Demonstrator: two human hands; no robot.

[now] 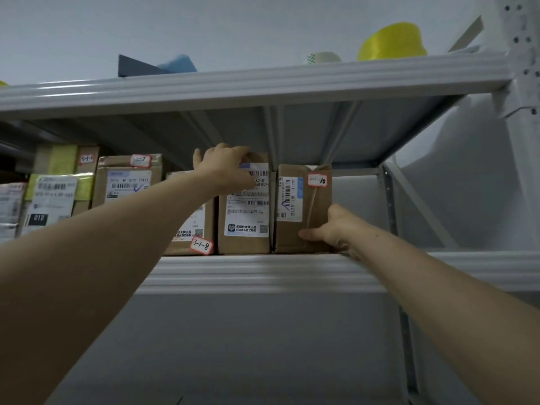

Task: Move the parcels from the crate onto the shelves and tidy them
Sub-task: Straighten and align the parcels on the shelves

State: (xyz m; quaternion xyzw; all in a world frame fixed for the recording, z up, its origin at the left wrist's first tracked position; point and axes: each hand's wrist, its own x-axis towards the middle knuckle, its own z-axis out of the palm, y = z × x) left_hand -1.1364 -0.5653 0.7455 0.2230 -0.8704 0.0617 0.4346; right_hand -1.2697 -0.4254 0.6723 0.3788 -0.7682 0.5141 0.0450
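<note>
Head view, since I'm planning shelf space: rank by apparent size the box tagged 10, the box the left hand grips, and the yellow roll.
1. Middle box, gripped by the left hand, and box tagged 10: nearly alike, unranked.
2. Yellow roll: smallest, though partly hidden by the top shelf edge.

Head camera looks up, close to shelf (263, 273).

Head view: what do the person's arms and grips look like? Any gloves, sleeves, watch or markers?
Nothing worn shows. The left grip and right grip are bare hands with no gloves. The left forearm and right forearm are bare to the frame edge, with no sleeve in view. Neither wrist has a watch, band or marker. Most fingers are hidden, so rings cannot be ruled out.
</note>
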